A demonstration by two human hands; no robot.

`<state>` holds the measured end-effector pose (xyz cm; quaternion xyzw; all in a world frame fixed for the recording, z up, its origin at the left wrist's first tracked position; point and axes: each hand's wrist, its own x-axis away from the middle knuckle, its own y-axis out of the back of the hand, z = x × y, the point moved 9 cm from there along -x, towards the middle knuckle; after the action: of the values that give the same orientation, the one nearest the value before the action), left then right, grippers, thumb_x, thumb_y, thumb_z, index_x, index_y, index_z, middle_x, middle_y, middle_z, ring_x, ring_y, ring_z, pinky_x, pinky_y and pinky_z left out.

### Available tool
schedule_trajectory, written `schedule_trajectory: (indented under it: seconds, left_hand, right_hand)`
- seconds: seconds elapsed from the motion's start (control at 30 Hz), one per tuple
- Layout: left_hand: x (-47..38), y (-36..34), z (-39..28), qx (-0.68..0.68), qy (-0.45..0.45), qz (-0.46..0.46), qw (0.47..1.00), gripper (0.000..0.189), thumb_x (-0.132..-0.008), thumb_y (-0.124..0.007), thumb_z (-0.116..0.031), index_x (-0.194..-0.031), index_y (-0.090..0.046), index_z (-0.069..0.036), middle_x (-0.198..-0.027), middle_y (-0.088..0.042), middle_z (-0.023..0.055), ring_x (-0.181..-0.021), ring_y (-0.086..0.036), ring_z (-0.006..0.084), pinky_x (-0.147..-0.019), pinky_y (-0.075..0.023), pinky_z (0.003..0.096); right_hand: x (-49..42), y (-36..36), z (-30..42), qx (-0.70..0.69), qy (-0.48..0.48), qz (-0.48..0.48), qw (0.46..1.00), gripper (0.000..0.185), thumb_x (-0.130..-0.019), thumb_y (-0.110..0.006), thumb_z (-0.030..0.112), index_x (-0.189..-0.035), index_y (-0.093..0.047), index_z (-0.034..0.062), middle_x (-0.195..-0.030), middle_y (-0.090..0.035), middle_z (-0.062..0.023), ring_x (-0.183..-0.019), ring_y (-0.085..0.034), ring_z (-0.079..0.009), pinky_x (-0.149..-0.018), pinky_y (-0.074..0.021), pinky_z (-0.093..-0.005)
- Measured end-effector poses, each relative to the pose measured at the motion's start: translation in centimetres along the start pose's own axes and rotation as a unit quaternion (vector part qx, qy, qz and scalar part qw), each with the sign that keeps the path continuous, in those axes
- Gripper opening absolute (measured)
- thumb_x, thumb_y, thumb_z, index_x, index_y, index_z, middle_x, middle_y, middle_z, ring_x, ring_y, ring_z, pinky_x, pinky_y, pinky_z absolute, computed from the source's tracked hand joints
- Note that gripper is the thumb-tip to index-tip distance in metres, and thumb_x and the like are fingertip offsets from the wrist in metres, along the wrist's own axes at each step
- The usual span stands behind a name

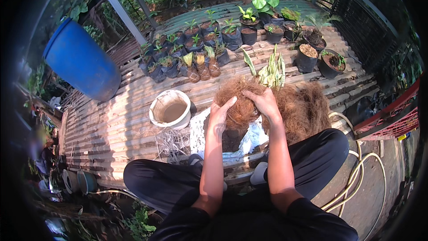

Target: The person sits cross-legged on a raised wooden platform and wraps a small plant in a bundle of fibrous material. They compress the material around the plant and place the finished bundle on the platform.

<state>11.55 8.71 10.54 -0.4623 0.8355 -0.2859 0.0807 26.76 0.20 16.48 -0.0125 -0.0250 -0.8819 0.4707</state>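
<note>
A loose clump of brown coconut fibre (241, 107) is held between both hands above an open white sack (249, 137) with dark soil (231, 139) in it. My left hand (220, 113) grips the clump's left side, thumb raised. On the upper right side, my right hand (262, 102) presses its fingers into the strands. A larger heap of the same fibre (301, 112) lies to the right. Cut variegated snake plant leaves (272, 72) stand just beyond the hands. Left of the sack is a white pot of murky water (170, 110), with a tangle of pale dry strips (172, 144) in front of it.
Potted seedlings (195, 42) and three fibre-wrapped plants (203, 70) stand on the corrugated metal sheeting (127, 120). A blue barrel (83, 60) stands at left. A red plastic crate (388, 120) and a coiled hose (359, 165) are at right.
</note>
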Motion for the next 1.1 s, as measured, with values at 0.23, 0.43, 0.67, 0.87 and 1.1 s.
schedule_trajectory:
  seconds: [0.23, 0.43, 0.67, 0.87, 1.1]
  left_hand:
    - [-0.5, 0.5, -0.5, -0.013, -0.08, -0.04, 0.996, 0.05, -0.083, -0.076, 0.005, -0.13, -0.057, 0.002, -0.12, -0.069, 0.0136, -0.108, -0.068, 0.0235, -0.095, -0.056, 0.036]
    - [-0.4, 0.8, -0.1, -0.024, -0.085, -0.065, 0.994, 0.053, -0.082, -0.078, 0.005, -0.13, -0.056, 0.001, -0.121, -0.068, 0.0137, -0.11, -0.067, 0.0235, -0.095, -0.055, 0.0367]
    - [0.8, 0.3, 0.7, -0.024, 0.072, 0.013, 0.997, 0.07, -0.085, -0.083, -0.01, -0.143, -0.046, 0.001, -0.135, -0.062, 0.0143, -0.122, -0.061, 0.0234, -0.102, -0.0511, 0.0371]
    - [0.8, 0.8, 1.2, 0.029, 0.071, -0.003, 0.997, 0.064, -0.093, -0.075, -0.02, -0.146, -0.044, -0.003, -0.14, -0.057, 0.0145, -0.123, -0.061, 0.0262, -0.1, -0.0536, 0.0409]
    - [0.6, 0.1, -1.3, 0.201, -0.024, -0.005, 0.979, 0.054, -0.099, -0.067, -0.016, -0.145, -0.043, -0.005, -0.135, -0.059, 0.0137, -0.12, -0.063, 0.0291, -0.094, -0.0596, 0.0477]
  right_hand:
    - [-0.4, 2.8, -0.9, 0.05, -0.016, -0.116, 0.992, 0.027, -0.083, -0.076, 0.007, -0.106, -0.074, -0.0057, -0.096, -0.078, -0.0145, -0.084, -0.073, -0.0194, -0.079, -0.0555, -0.0338]
    - [-0.8, 4.0, -1.0, 0.05, 0.048, -0.138, 0.988, 0.022, -0.082, -0.075, 0.006, -0.1, -0.075, -0.0058, -0.091, -0.078, -0.0145, -0.082, -0.072, -0.0178, -0.076, -0.0553, -0.0339]
    - [0.2, 2.5, 1.0, -0.005, 0.027, -0.039, 0.999, 0.032, -0.082, -0.08, 0.007, -0.111, -0.071, -0.0056, -0.098, -0.076, -0.0116, -0.086, -0.07, -0.0189, -0.08, -0.0558, -0.0337]
    - [-0.7, 1.2, -0.9, -0.088, 0.028, 0.002, 0.996, 0.069, -0.082, -0.084, 0.005, -0.141, -0.049, 0.0007, -0.125, -0.066, -0.0088, -0.112, -0.062, -0.0147, -0.095, -0.0531, -0.0321]
    - [-0.4, 0.9, -3.9, -0.14, -0.081, 0.042, 0.986, 0.065, -0.099, -0.068, 0.037, -0.148, -0.042, 0.0035, -0.139, -0.056, -0.0121, -0.121, -0.057, -0.0182, -0.103, -0.0477, -0.0379]
